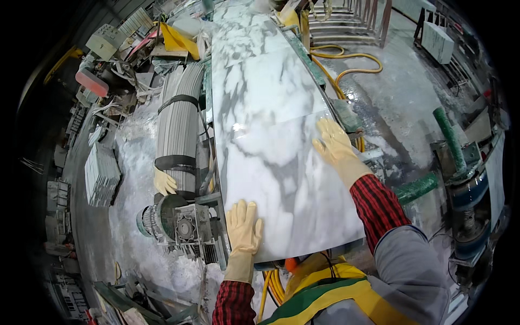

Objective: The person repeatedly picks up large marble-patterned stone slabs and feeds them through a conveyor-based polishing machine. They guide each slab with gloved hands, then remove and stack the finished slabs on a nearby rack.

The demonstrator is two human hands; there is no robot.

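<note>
A long white marble slab (271, 146) with grey veins stretches away from me, its surface wet and shiny. My left hand (242, 230), in a cream rubber glove, lies flat on its near left edge, fingers stretched out. On the right edge, farther up, my right hand (333, 142) rests in a matching glove with its fingers spread. Neither hand grips anything. A crosswise line shows across the slab near my right hand; whether it is a joint between two pieces, I cannot tell.
Left of the slab stand an electric motor with gearbox (184, 227), a strapped grey slatted bundle (177, 119) and a loose glove (164, 181). Stacked stone tiles (102, 173) sit farther left. A yellow hose (374, 62) lies on the right floor, beyond a green roller (416, 188).
</note>
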